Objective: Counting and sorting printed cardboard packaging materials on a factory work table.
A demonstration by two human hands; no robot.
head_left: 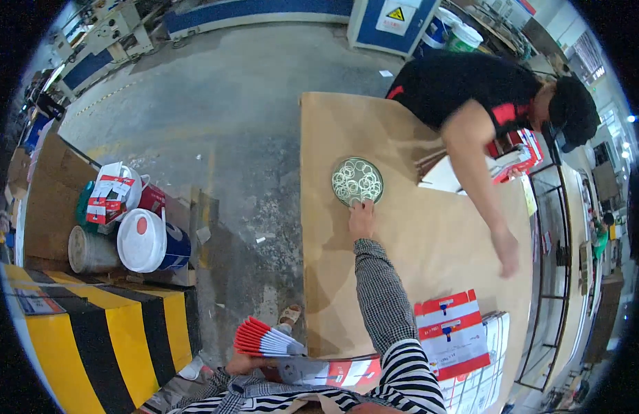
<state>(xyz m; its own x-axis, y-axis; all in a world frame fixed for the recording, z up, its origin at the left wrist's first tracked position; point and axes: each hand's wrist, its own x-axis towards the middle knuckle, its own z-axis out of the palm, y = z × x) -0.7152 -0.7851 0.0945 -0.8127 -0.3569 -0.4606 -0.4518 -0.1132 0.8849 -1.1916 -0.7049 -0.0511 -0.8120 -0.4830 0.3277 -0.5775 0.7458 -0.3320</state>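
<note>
1. A round dish (339, 196) sits on the brown table (409, 269), nearer the left edge than the right one, and closer to the far left corner than to the near edge.
2. Lots of thin, pale rings (361, 181) lie in the dish, many on top of each other.
3. The right hand (361, 221) reaches over the table to the dish's near rim. Its fingers are close together at the rings, but they look tiny here, so I cannot tell if they pinch one.
4. The left hand (242, 363) is just off the table's near left corner. Its fingers are closed around a fan of red and white cards (267, 338).
5. Flat red and white packs (461, 348) lie near the table's near right corner, on a white pile (497, 345).
6. Another person (464, 86) in a black top leans over the far right corner. That person's blurry hand (506, 252) is over the table's right side.
</note>
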